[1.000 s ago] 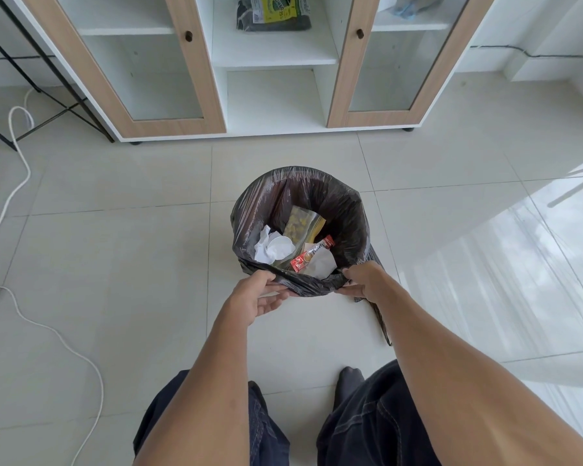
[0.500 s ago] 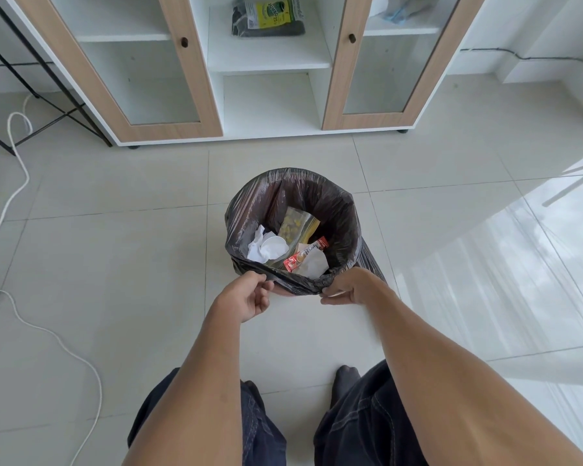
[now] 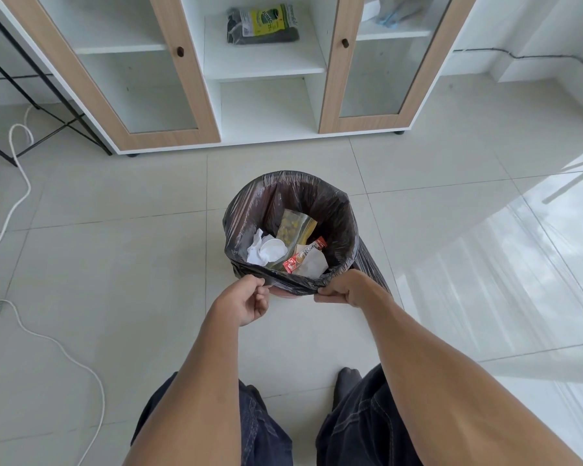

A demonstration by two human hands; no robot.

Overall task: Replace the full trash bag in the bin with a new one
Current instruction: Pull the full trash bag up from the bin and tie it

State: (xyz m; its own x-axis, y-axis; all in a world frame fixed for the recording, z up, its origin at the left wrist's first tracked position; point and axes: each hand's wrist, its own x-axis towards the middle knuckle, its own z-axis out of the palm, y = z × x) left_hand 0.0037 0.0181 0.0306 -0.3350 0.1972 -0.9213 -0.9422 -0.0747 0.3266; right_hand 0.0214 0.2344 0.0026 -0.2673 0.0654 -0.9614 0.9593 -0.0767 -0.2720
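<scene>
A black trash bag [image 3: 330, 210] lines a small bin on the tiled floor, its mouth wide and holding white tissue, a clear bag of yellow bits and a red wrapper. The bin itself is almost wholly hidden by the bag. My left hand [image 3: 246, 299] pinches the near rim of the bag on its left side. My right hand [image 3: 345, 287] pinches the same rim on its right side, with the plastic bunched between the two hands. A pack of new trash bags [image 3: 261, 23] with a green and yellow label lies on the cabinet's middle shelf.
A white cabinet [image 3: 263, 109] with two wood-framed glass doors stands behind the bin. A white cable [image 3: 58, 348] snakes over the floor at the left, near a black metal frame [image 3: 41, 79]. My legs and one dark sock [image 3: 349, 380] are below.
Both hands have closed on the near rim of the bag and gathered it; the rim is now bunched and lifted slightly. The camera has tilted down a little.
</scene>
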